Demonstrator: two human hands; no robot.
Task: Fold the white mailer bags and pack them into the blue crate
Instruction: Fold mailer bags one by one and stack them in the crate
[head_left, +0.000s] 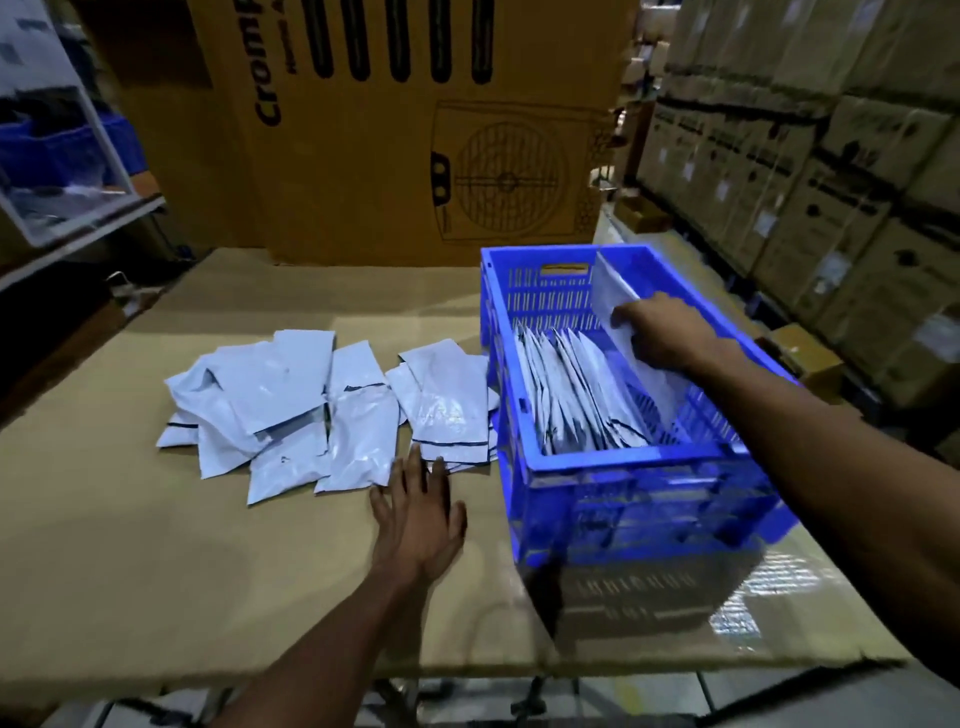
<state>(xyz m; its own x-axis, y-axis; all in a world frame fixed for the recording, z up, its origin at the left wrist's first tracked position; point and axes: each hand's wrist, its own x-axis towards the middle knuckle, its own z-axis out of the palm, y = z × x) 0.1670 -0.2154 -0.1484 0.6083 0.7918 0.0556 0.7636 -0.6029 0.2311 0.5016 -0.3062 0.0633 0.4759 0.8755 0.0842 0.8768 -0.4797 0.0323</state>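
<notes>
1. Right hand (662, 332) has its grip on a folded white mailer bag (615, 296) inside the blue crate (623, 467).
2. Left hand (418, 514), grip wide and flat, rests on the counter (156, 545) near loose bags (311, 405).
3. A large cardboard box (389, 130) stands behind.

Work surface: a flat sheet of brown cardboard (156, 545), spread wide, its near edge ragged
Loose on it, left and middle: white mailer bags (291, 410) lying in an overlapping heap, some with a dark strip across one end
On it, right: a blue crate (623, 483) with slotted walls, its left wall just beside the nearest bags
Also on it: the left hand (421, 519), fingers spread flat on the board, fingertips touching the edge of the heap
</notes>
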